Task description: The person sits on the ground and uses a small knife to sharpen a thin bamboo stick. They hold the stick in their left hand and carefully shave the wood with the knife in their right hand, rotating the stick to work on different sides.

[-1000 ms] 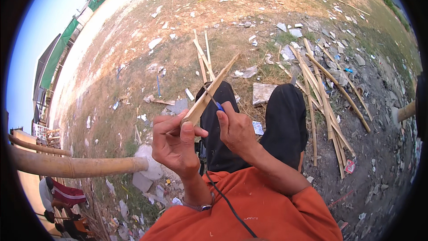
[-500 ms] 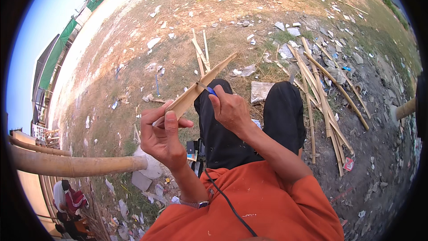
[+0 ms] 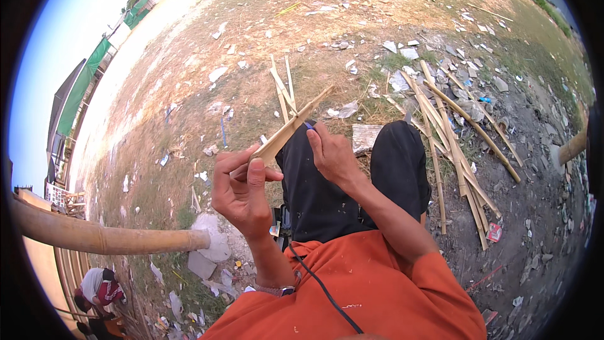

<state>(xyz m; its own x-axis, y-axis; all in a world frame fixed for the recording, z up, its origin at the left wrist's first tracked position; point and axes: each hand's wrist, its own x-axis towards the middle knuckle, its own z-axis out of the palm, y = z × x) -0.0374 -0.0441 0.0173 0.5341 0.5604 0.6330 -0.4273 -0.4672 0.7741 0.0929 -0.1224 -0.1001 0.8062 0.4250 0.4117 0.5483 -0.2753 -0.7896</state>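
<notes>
My left hand [image 3: 239, 192] pinches the near end of a split bamboo strip [image 3: 286, 133] between thumb and fingers. The strip slants up and away to the right, over my left knee, and narrows toward its far tip. My right hand [image 3: 336, 156] is closed around a small knife [image 3: 309, 125], of which a bit of blue handle shows above the thumb. Its blade lies against the strip and is mostly hidden from view.
Several long bamboo strips [image 3: 462, 170] lie piled right of my knees, and a few thin ones [image 3: 283, 88] lie ahead. A thick bamboo pole [image 3: 113, 236] stands at left, another [image 3: 572, 146] at right. Litter covers the ground. A person [image 3: 100, 289] bends over at lower left.
Both hands have shifted a little to the right, along with the strip and knife. The strip is turned and looks narrower, and less of the blue handle shows.
</notes>
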